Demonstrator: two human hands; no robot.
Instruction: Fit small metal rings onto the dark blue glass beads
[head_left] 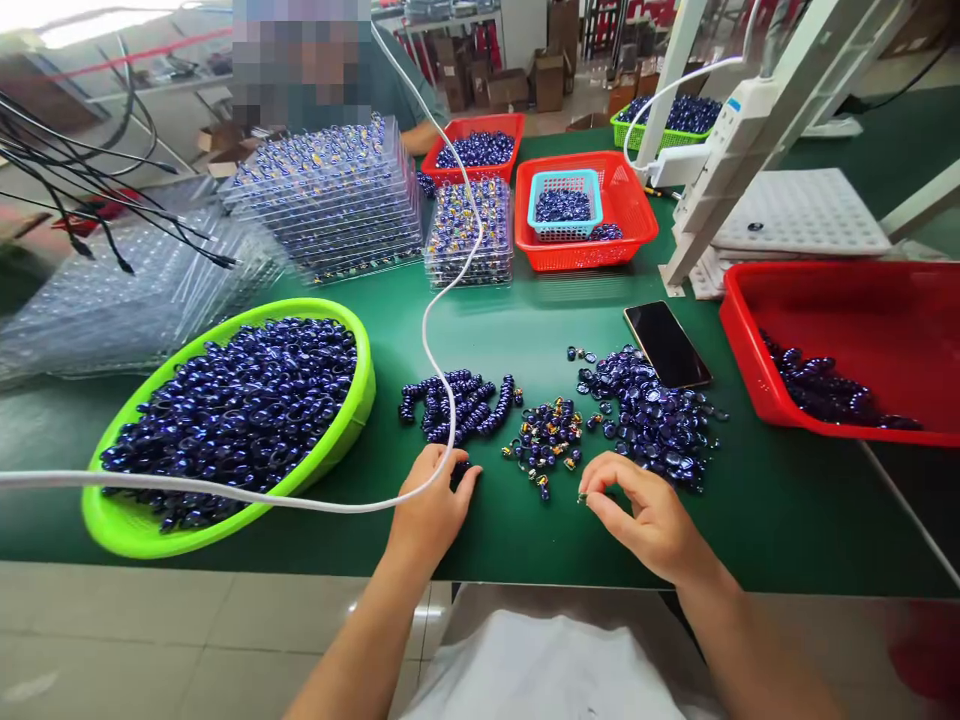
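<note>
My left hand (431, 505) rests on the green table with its fingers and thumb curled around a dark blue shiny piece (460, 473), mostly hidden by the fingers. Just beyond it, several rows of dark blue ring-shaped pieces (457, 405) lie lined up. Between thumb and forefinger, my right hand (649, 515) pinches a tiny gold-greenish part (582, 497), too small to make out fully. In front of the hands lies a loose cluster of small blue-and-gold parts (547, 435). To its right spreads a pile of flat dark blue caps (664, 425).
A green basket (364, 375) of blue rings stands left. A white cable (429, 340) crosses over the left hand. Beyond are stacked clear trays (360, 220), a red basket (585, 258) and a phone (667, 343); a red bin (847, 300) is right. A person sits opposite.
</note>
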